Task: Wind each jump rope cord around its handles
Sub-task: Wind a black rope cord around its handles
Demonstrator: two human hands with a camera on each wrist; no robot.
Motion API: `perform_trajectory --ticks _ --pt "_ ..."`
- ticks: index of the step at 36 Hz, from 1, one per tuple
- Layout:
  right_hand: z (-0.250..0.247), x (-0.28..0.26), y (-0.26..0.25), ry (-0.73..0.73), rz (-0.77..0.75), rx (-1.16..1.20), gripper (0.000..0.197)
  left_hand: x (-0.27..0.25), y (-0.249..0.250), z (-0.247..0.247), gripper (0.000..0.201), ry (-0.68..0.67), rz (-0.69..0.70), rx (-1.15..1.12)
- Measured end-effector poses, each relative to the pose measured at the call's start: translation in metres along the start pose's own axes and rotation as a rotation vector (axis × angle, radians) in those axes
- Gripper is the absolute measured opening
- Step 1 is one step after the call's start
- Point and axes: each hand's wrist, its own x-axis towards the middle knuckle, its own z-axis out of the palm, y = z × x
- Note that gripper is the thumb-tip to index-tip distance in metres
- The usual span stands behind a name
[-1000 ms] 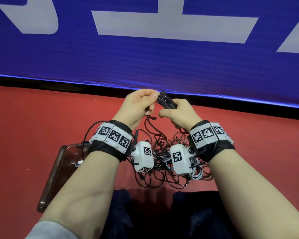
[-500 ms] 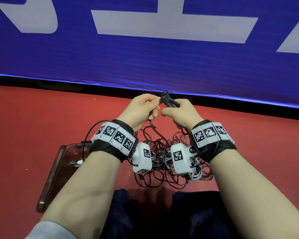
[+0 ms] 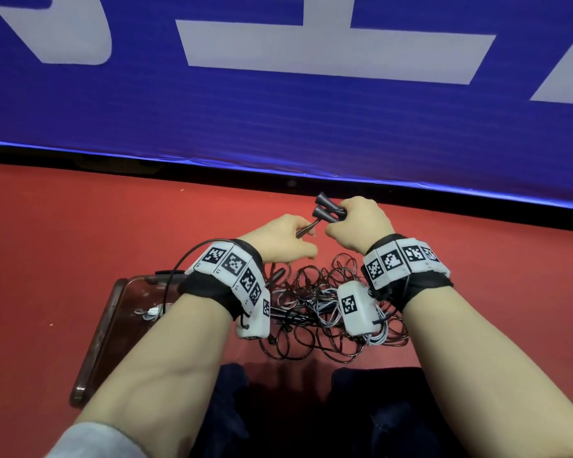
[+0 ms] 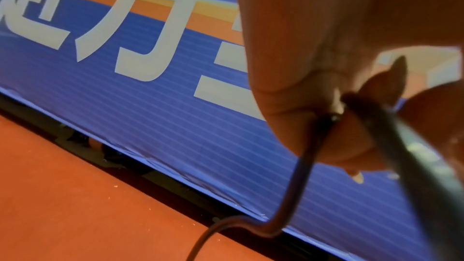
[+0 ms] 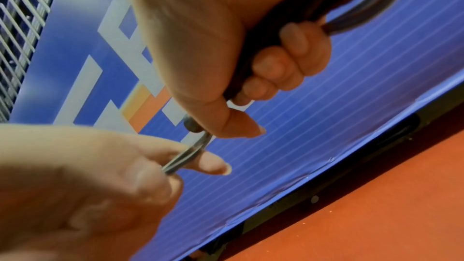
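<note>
My right hand grips two black jump rope handles side by side, their ends pointing up and left. In the right wrist view the fingers curl round the handles. My left hand pinches the thin dark cord just below the handles. The left wrist view shows that cord running down from my fingertips. A tangled heap of dark and pale cords lies on the red floor under both wrists.
A dark brown tray lies on the floor at the left, with a small white item in it. A blue banner wall stands close ahead. My dark trouser legs fill the bottom of the head view.
My left hand has dropped down and away from the handles, drawing the cord with it. The right hand has tipped the handle ends up and to the left.
</note>
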Motion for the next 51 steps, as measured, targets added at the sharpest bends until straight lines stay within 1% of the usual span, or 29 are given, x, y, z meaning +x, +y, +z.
perform_trajectory --ticks 2,4,6,7,8,9,11,14,15,17,19,21,23,25,26,27,29,30,32,34,36,37,38,40,42,45,48,51 --pt "0.002 -0.001 0.001 -0.006 -0.005 -0.078 0.007 -0.003 -0.001 0.001 0.048 -0.037 0.004 0.094" --pt "0.006 -0.001 0.002 -0.022 -0.009 -0.127 0.008 -0.005 0.000 0.002 0.062 -0.054 0.000 0.244" --pt "0.009 -0.001 0.005 -0.041 -0.002 -0.150 0.007 -0.005 0.001 0.003 0.071 -0.086 -0.002 0.349" --pt "0.010 0.000 0.006 -0.053 0.004 -0.154 0.006 -0.005 0.002 0.005 0.072 -0.111 0.001 0.381" --pt "0.011 0.001 0.008 -0.064 0.012 -0.160 0.006 -0.005 0.004 0.007 0.070 -0.130 0.006 0.410" --pt "0.013 0.001 0.009 -0.074 0.021 -0.168 0.005 -0.006 0.006 0.009 0.063 -0.144 0.014 0.447" --pt "0.017 0.001 0.011 -0.100 0.033 -0.196 0.006 -0.009 0.012 0.013 0.046 -0.117 0.058 0.589" --pt "0.026 -0.003 0.008 -0.160 0.008 -0.273 0.006 -0.012 0.017 0.015 0.033 0.065 0.166 0.870" --pt "0.029 -0.005 0.007 -0.174 -0.012 -0.303 0.006 -0.011 0.017 0.016 0.030 0.129 0.213 0.925" --pt "0.032 -0.008 0.003 -0.205 -0.070 -0.355 0.009 -0.007 0.015 0.015 0.027 0.213 0.318 0.958" --pt "0.031 -0.012 -0.002 -0.232 -0.137 -0.395 0.010 -0.004 0.011 0.011 0.030 0.268 0.402 0.922" --pt "0.028 -0.017 -0.007 -0.257 -0.208 -0.436 0.012 -0.002 0.003 0.004 0.035 0.299 0.457 0.872" --pt "0.024 -0.022 -0.012 -0.285 -0.281 -0.464 0.013 -0.002 -0.005 -0.002 0.040 0.287 0.493 0.823" --pt "0.021 -0.027 -0.016 -0.315 -0.361 -0.453 0.008 0.000 -0.013 -0.007 0.044 0.254 0.502 0.758" --pt "0.020 -0.030 -0.017 -0.328 -0.405 -0.424 0.007 0.001 -0.016 -0.009 0.040 0.232 0.497 0.714" --pt "0.018 -0.032 -0.019 -0.332 -0.446 -0.387 0.008 0.001 -0.018 -0.012 0.032 0.217 0.492 0.653" --pt "0.016 -0.036 -0.019 -0.304 -0.516 -0.293 0.012 0.000 -0.021 -0.019 0.017 0.207 0.467 0.466" --pt "0.015 -0.038 -0.020 -0.280 -0.540 -0.224 0.013 0.000 -0.024 -0.022 0.014 0.206 0.454 0.351" --pt "0.013 -0.041 -0.022 -0.221 -0.556 -0.061 0.006 -0.002 -0.025 -0.025 0.017 0.206 0.436 0.182" --pt "0.008 -0.040 -0.023 -0.126 -0.515 0.063 0.010 -0.003 -0.022 -0.023 0.029 0.232 0.423 0.110" --pt "0.002 -0.035 -0.022 0.004 -0.423 0.121 0.025 -0.002 -0.015 -0.021 0.036 0.299 0.385 0.027" --pt "-0.002 -0.033 -0.021 0.054 -0.369 0.133 0.032 -0.002 -0.012 -0.019 0.035 0.329 0.366 -0.002" --pt "-0.005 -0.031 -0.020 0.086 -0.318 0.139 0.032 -0.001 -0.009 -0.017 0.031 0.348 0.357 -0.007" --pt "-0.011 -0.029 -0.019 0.112 -0.244 0.137 0.026 0.000 -0.005 -0.013 0.022 0.350 0.365 0.020" --pt "-0.013 -0.027 -0.019 0.133 -0.193 0.118 0.021 -0.001 -0.001 -0.008 0.021 0.345 0.367 0.033" --pt "-0.016 -0.022 -0.013 0.161 -0.117 0.091 0.022 -0.001 0.005 0.004 0.021 0.285 0.325 0.077" --pt "-0.018 -0.015 -0.004 0.143 -0.024 0.068 0.013 -0.001 0.009 0.016 0.025 0.173 0.264 0.119" --pt "-0.017 -0.009 0.007 0.104 0.055 0.006 0.006 -0.003 0.012 0.020 0.023 0.089 0.223 0.148"
